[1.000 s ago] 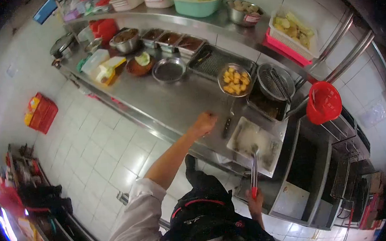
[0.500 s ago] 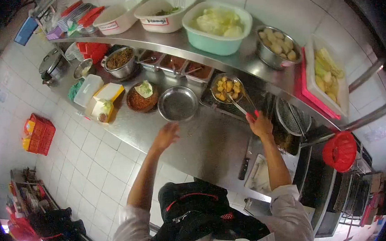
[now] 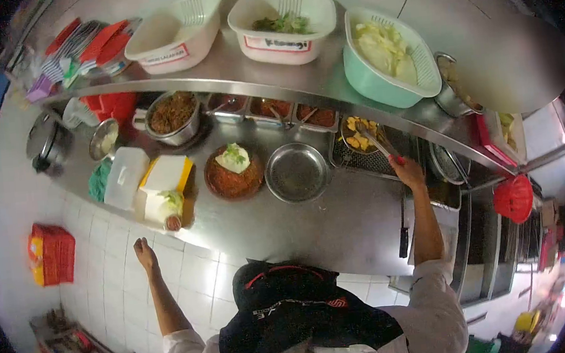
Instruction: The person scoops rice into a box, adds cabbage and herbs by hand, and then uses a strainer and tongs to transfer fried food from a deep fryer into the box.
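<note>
My right hand (image 3: 408,171) grips the red handle of metal tongs (image 3: 379,144). Their tips reach into a round strainer (image 3: 345,145) of golden fried pieces (image 3: 361,133), at the back right of the counter. My left hand (image 3: 145,253) hangs out over the floor before the counter's front edge, empty, its fingers loosely apart. Nearest to it is an open takeaway box (image 3: 165,175) with lettuce (image 3: 172,203) and a small cup of red sauce (image 3: 173,223). A metal plate (image 3: 297,173) lies mid-counter, beside a brown dish (image 3: 233,184) of red sambal topped with something white and green.
Several sauce trays (image 3: 270,108) and a pot of dark food (image 3: 173,115) line the back. Baskets of greens, including a mint-green one (image 3: 381,80), stand on the overhead shelf (image 3: 220,81). A knife (image 3: 404,242) lies at the right; a red crate (image 3: 54,253) is on the left.
My left hand has swung left, from before the metal plate to beyond the counter's front edge. My right hand still holds the tongs at the strainer. The view has shifted.
</note>
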The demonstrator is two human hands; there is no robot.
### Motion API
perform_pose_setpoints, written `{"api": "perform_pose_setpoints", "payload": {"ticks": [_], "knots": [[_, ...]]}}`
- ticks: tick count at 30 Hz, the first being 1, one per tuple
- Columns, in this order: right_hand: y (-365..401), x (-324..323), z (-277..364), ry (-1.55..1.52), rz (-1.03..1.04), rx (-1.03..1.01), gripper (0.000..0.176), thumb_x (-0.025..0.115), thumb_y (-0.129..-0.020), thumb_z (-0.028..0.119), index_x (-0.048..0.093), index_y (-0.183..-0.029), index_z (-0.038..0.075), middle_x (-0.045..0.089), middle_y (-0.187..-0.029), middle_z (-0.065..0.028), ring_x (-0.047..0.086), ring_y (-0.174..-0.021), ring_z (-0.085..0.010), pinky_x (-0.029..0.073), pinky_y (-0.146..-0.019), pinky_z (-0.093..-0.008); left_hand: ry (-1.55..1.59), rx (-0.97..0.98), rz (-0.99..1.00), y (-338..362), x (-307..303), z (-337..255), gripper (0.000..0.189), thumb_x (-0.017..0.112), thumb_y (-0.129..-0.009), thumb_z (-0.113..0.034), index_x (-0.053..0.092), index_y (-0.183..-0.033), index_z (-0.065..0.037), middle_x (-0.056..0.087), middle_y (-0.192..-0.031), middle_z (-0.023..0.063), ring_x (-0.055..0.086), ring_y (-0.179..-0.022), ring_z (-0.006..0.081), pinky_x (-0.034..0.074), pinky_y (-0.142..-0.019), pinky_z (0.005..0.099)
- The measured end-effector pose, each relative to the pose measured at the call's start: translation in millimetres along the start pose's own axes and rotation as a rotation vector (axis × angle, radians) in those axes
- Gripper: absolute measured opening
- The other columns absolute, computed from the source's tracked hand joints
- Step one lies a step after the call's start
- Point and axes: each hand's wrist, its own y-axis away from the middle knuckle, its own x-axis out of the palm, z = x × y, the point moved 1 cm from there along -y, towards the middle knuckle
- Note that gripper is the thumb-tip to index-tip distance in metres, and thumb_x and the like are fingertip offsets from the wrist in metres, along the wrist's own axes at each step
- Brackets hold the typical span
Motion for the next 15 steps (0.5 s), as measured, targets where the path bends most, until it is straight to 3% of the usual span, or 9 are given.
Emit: {"api": "perform_pose_setpoints", "payload": {"ticks": [4, 5, 8, 9, 10, 12, 13, 15], "knots": [[-8.7, 39.7, 8.1, 0.049, -0.071, 0.049, 0.067, 0.044, -0.088, 0.071, 0.072, -0.104, 0.013, 0.068, -0.104, -0.0226, 0.063, -0.102, -0.0416, 0.049, -0.086, -0.0513, -0.126, 0.105, 0.347, -71.4, 34.6, 19.7, 0.045, 0.05, -0.1, -0.032, 0.052, -0.117, 0.009, 0.061, -0.104, 0.0182, 0.054, -0.097, 0.024, 0.043, -0.089, 0.0354], [4.9, 35.3, 20.3, 0.03, -0.07, 0.079, 0.066, 0.044, -0.089, 0.071, 0.071, -0.106, 0.013, 0.068, -0.104, -0.0227, 0.063, -0.103, -0.0419, 0.049, -0.086, -0.0512, 0.147, -0.158, 0.324, -78.7, 48.1, 18.5, 0.042, 0.049, -0.101, -0.033, 0.053, -0.113, 0.007, 0.059, -0.103, 0.0179, 0.053, -0.096, 0.0241, 0.043, -0.088, 0.0354], [43.0, 13.3, 67.3, -0.039, -0.097, 0.115, 0.065, 0.045, -0.09, 0.069, 0.069, -0.112, 0.013, 0.068, -0.105, -0.0229, 0.062, -0.105, -0.0424, 0.048, -0.089, -0.0505, 0.145, 0.046, 0.293, -80.0, 63.0, 9.4, 0.042, 0.048, -0.102, -0.035, 0.053, -0.11, 0.005, 0.059, -0.098, 0.0159, 0.053, -0.092, 0.0232, 0.043, -0.085, 0.0331], [43.6, 16.8, 61.8, -0.075, -0.135, 0.1, 0.064, 0.046, -0.09, 0.068, 0.069, -0.113, 0.013, 0.068, -0.106, -0.0228, 0.062, -0.105, -0.0424, 0.048, -0.089, -0.0498, 0.058, -0.059, 0.283, -77.8, 64.0, 1.3, 0.044, 0.046, -0.103, -0.039, 0.052, -0.111, 0.004, 0.06, -0.097, 0.015, 0.054, -0.092, 0.0231, 0.044, -0.085, 0.0328], [42.4, 20.8, 56.8, -0.11, -0.17, 0.085, 0.063, 0.047, -0.09, 0.067, 0.068, -0.114, 0.012, 0.068, -0.107, -0.0227, 0.062, -0.106, -0.0424, 0.048, -0.09, -0.0492, 0.293, -0.177, 0.342, -76.8, 68.3, 5.0, 0.048, 0.044, -0.102, -0.043, 0.049, -0.117, 0.003, 0.06, -0.1, 0.0165, 0.056, -0.09, 0.0248, 0.048, -0.08, 0.0349], [33.6, 30.6, 45.7, -0.097, -0.065, 0.14, 0.062, 0.049, -0.091, 0.065, 0.068, -0.115, 0.01, 0.068, -0.106, -0.0229, 0.062, -0.106, -0.0422, 0.049, -0.09, -0.0474, 0.334, -0.357, 0.412, -80.1, 68.5, 4.9, 0.052, 0.047, -0.1, -0.046, 0.046, -0.12, 0.002, 0.059, -0.099, 0.0163, 0.058, -0.086, 0.025, 0.051, -0.07, 0.0358], [30.8, 37.2, 37.8, -0.089, -0.012, 0.173, 0.062, 0.05, -0.091, 0.063, 0.068, -0.115, 0.009, 0.068, -0.106, -0.023, 0.063, -0.107, -0.0421, 0.049, -0.09, -0.0465, 0.371, -0.365, 0.399, -78.2, 70.5, 1.4, 0.053, 0.048, -0.1, -0.047, 0.046, -0.118, 0.003, 0.058, -0.097, 0.0158, 0.058, -0.084, 0.0243, 0.051, -0.067, 0.0351], [28.9, 51.4, 48.3, -0.378, -0.202, 0.065, 0.062, 0.051, -0.091, 0.062, 0.068, -0.113, 0.006, 0.069, -0.104, -0.0234, 0.063, -0.106, -0.0416, 0.049, -0.089, -0.046, 0.449, -0.39, 0.366, -66.2, 71.0, -9.3, 0.055, 0.05, -0.099, -0.048, 0.046, -0.116, 0.003, 0.057, -0.094, 0.0147, 0.057, -0.081, 0.0231, 0.051, -0.061, 0.0337]]}}
